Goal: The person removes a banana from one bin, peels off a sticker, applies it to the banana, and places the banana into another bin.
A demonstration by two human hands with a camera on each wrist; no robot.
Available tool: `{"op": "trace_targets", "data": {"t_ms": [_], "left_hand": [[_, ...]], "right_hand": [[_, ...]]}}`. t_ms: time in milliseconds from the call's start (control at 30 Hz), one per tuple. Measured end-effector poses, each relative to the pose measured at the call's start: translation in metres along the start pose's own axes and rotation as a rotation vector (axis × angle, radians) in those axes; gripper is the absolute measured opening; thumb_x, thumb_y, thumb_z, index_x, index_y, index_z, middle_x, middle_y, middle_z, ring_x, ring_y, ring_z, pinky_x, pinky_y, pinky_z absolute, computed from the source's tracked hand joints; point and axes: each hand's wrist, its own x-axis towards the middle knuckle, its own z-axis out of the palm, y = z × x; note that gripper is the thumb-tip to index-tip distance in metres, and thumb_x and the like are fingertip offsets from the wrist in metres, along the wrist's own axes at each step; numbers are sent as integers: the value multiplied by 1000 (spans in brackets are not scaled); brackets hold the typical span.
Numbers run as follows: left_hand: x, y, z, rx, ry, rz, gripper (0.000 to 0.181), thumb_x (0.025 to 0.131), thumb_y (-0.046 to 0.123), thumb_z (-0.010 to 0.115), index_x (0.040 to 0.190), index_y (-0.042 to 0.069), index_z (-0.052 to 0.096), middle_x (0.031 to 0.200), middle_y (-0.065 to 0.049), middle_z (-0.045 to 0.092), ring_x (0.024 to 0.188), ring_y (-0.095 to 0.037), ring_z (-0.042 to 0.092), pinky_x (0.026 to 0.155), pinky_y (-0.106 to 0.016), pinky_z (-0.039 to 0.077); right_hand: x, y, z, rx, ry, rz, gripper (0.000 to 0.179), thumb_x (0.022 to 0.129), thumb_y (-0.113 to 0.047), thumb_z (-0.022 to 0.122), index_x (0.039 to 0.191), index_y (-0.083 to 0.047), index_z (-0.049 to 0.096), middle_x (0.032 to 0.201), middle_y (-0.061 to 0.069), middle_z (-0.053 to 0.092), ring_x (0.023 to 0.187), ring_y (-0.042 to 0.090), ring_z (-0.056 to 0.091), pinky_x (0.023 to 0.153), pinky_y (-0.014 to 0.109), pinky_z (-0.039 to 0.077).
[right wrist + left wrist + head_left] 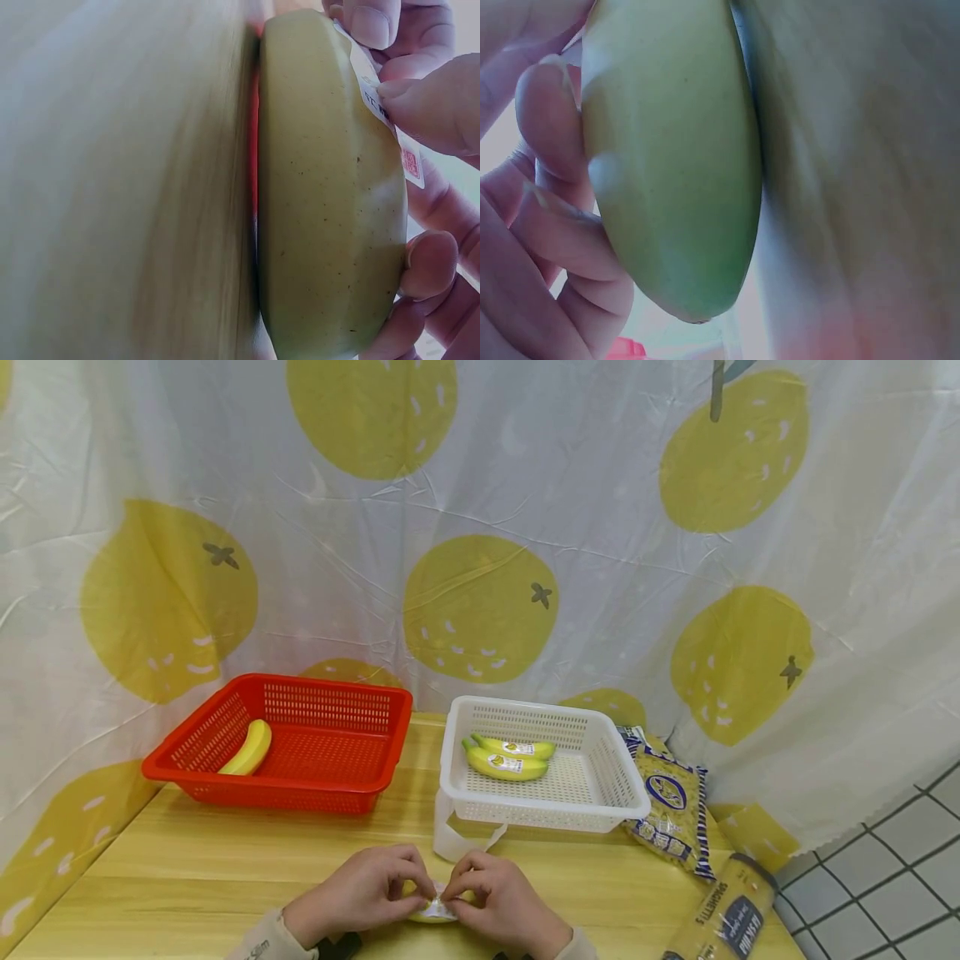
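A yellow banana [431,917] lies on the wooden table in front of me, with a white printed sticker [438,906] on its upper side. My left hand [371,887] pinches the sticker at its left, and my right hand [501,897] pinches it from the right. Seen from the right wrist, a thumb [435,109] presses on the sticker [367,79], whose one end stands off the peel. Curled fingers [551,124] lie along the greenish banana end [675,172] in the left wrist view. Fingers cover part of the sticker.
A red basket [277,789] at the left holds one banana [251,747]. Two stickered bananas [510,764] lie in a white basket [540,814], with a curled white strip [450,843] before it. Pasta bags [667,802] and a spaghetti container [723,914] are at right.
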Motion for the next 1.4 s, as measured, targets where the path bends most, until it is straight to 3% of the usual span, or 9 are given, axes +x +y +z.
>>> {"op": "trace_targets", "data": {"t_ms": [267,567,867,1133,1267,1400], "left_hand": [[0,-2,0,-10,-1,-23,17,88,16,84,95,30,77,90,17,65,61,8,46,53,-11,42],[0,-3,-1,-16,-27,-66,12,89,20,82,96,28,77,90,18,65,60,11,44,51,-13,43],[1,-3,-3,-10,-50,-109,8,90,27,82,98,26,79,90,18,65,59,11,45,51,-15,44],[1,0,-3,47,-44,-105,9,89,29,83,95,23,80,88,17,64,60,11,46,52,-13,44],[2,3,-1,111,-38,-75,13,88,28,84,100,25,80,91,17,65,60,11,44,53,-11,41],[4,8,3,211,-21,-55,16,86,33,85,100,26,81,93,18,66,72,9,53,64,-13,47]], "right_hand": [[-1,0,1,21,-17,44,9,88,-8,81,93,-16,81,99,-8,67,75,6,59,67,5,43],[0,-3,-1,-27,-12,9,14,86,-5,81,96,-16,81,100,-6,68,88,-2,60,74,5,44],[1,-4,-2,4,-57,114,8,88,-9,80,95,-12,80,100,-4,67,88,0,61,75,10,49],[1,-4,-3,13,-65,162,6,89,-12,81,94,-9,79,98,-3,66,83,2,60,71,10,49],[0,-6,-2,-48,-63,154,7,89,-15,82,94,-11,80,100,-6,66,86,0,61,75,9,48],[1,-10,2,-173,-42,102,13,87,-24,84,94,-14,81,100,-7,66,88,-2,61,79,8,48]]}}
